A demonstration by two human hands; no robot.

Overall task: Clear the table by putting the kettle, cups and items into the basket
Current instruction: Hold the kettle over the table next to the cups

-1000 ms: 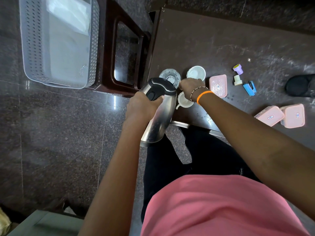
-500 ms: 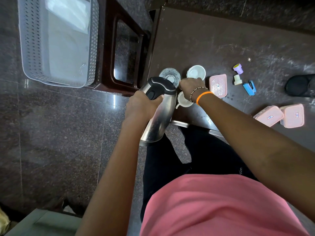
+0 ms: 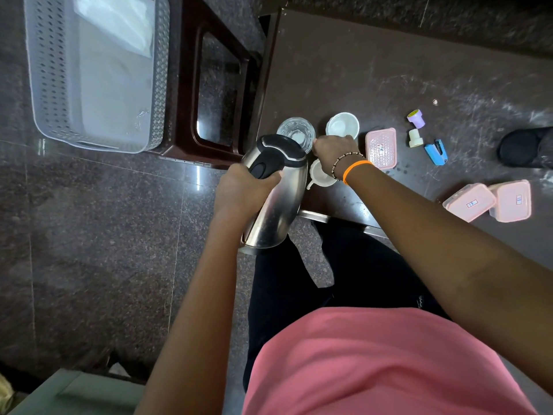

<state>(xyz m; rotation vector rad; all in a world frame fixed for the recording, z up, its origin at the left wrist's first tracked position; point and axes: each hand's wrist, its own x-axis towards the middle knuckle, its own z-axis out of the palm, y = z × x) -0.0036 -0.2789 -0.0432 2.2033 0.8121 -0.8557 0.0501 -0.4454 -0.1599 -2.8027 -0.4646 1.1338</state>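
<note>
My left hand grips the black handle of the steel kettle, which hangs tilted over the table's near left corner. My right hand is curled between a clear glass and a white cup, its fingers at the cup's rim; what it grips is hidden. A second white cup with a handle sits under that wrist. The pale perforated basket stands at the far left, with only a white sheet showing inside.
On the dark table lie three pink lidded boxes, a purple stamp, a cream cap, a blue stapler and a black object. A dark wooden stool stands between basket and table.
</note>
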